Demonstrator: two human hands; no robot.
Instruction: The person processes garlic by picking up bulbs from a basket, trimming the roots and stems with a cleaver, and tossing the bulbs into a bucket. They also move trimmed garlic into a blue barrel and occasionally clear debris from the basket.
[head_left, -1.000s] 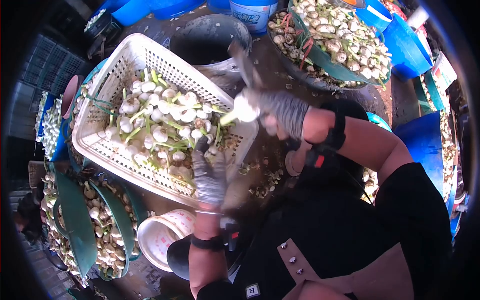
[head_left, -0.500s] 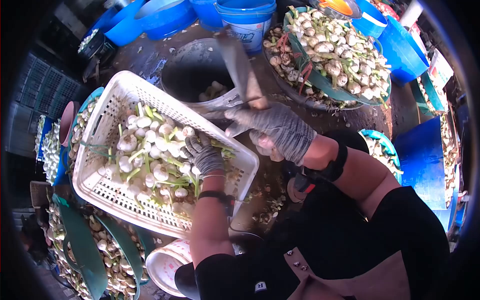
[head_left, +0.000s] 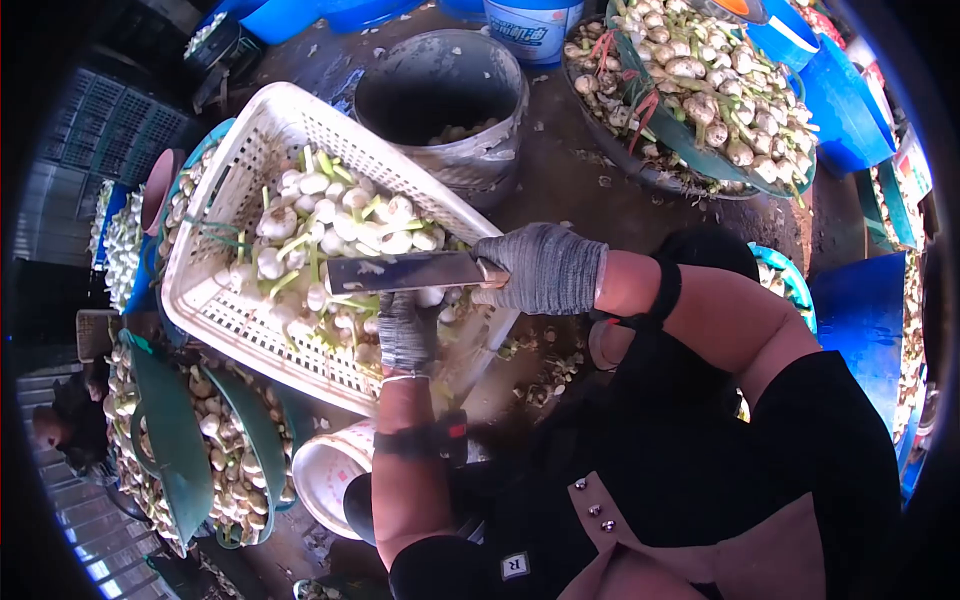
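A knife with a wide dark blade (head_left: 405, 272) and a short wooden handle lies level above the white plastic basket (head_left: 190, 290). My right hand (head_left: 548, 268), in a grey knit glove, is closed round the handle, with the blade pointing left. Under the blade, my gloved left hand (head_left: 405, 338) is curled at a garlic bulb (head_left: 431, 297), partly showing beside its fingers. The blade hides those fingertips. White garlic bulbs with green stem stubs (head_left: 325, 215) fill the middle of the basket.
Behind the basket stands a grey bucket (head_left: 440, 90) with some bulbs at the bottom. A heaped basin of untrimmed garlic (head_left: 715, 95) is at the back right. Green tubs (head_left: 165, 440) of garlic stand at the left, near a white bucket (head_left: 325, 470). Scraps litter the floor.
My right hand has brought the knife down from upright to level, over my left hand. My left hand has drawn back slightly from the pile. The view has shifted a little.
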